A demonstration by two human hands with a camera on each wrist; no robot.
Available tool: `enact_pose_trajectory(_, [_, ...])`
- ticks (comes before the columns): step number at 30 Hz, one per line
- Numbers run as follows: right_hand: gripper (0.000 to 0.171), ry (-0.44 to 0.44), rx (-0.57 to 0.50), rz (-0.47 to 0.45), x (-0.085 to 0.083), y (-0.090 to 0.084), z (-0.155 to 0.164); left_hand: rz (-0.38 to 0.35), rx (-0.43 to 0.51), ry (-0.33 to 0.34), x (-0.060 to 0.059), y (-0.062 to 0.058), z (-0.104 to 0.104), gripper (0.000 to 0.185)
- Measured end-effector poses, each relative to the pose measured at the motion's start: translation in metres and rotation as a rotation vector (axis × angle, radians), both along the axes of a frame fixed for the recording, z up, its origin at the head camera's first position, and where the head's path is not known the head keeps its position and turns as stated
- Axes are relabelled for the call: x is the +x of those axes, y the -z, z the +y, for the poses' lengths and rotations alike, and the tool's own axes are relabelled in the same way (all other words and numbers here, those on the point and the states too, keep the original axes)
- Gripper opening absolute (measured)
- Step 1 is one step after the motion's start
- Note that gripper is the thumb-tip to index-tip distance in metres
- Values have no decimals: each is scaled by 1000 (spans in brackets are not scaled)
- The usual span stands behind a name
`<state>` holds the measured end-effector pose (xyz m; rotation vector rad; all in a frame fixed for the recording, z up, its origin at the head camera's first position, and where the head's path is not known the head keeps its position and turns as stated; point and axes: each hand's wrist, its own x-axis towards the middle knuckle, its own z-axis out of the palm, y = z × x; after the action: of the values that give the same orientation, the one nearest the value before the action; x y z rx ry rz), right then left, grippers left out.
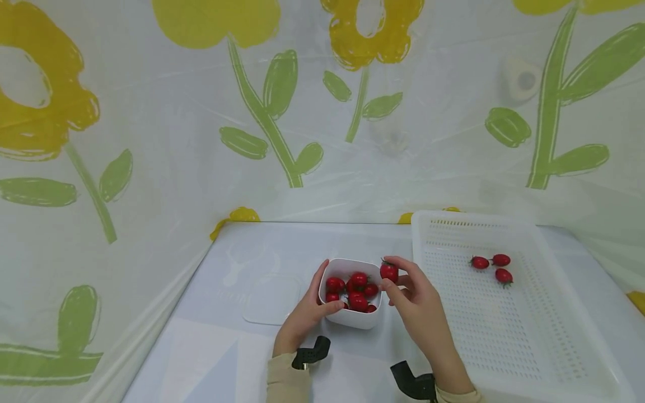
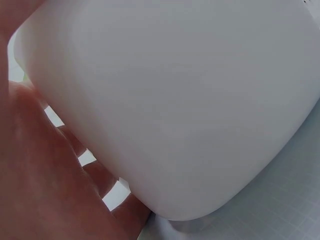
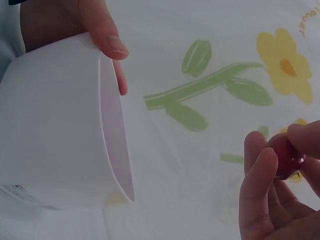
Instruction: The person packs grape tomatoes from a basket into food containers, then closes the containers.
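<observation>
A small white container (image 1: 353, 319) holding several cherry tomatoes (image 1: 358, 301) is gripped at its left side by my left hand (image 1: 308, 313), the thumb lying over the near rim. In the left wrist view the container's smooth wall (image 2: 175, 100) fills most of the picture, with the fingers against its edge. My right hand (image 1: 418, 299) pinches one cherry tomato (image 1: 389, 271) by the container's right rim. The right wrist view shows that tomato (image 3: 286, 157) between the thumb and fingertips, apart from the container (image 3: 55, 125).
A large white perforated basket (image 1: 559, 336) stands on the right of the table, with three cherry tomatoes (image 1: 501, 259) inside. A clear flat lid (image 1: 269, 299) lies left of the container. Behind the table hangs a flower-printed sheet (image 1: 176, 140).
</observation>
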<state>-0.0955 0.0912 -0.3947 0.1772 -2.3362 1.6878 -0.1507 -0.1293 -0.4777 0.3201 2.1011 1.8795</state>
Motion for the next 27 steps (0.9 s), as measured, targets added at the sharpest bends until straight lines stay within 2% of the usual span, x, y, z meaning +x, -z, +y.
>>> enact_pose_trajectory(5, [41, -3, -18, 20, -1, 2, -5, 15, -6, -12, -5, 11, 0, 80])
enact_pose_trajectory(11, [41, 10, 5, 14, -5, 8, -13, 23, -9, -32, -6, 13, 0, 79])
enact_pose_trajectory(22, [40, 54, 216, 139, -7, 28, -36, 34, 0, -24, -4, 13, -1, 81])
enact_pose_trajectory(27, [38, 95, 282, 146, -8, 35, -43, 12, -3, -18, -2, 6, 0, 82])
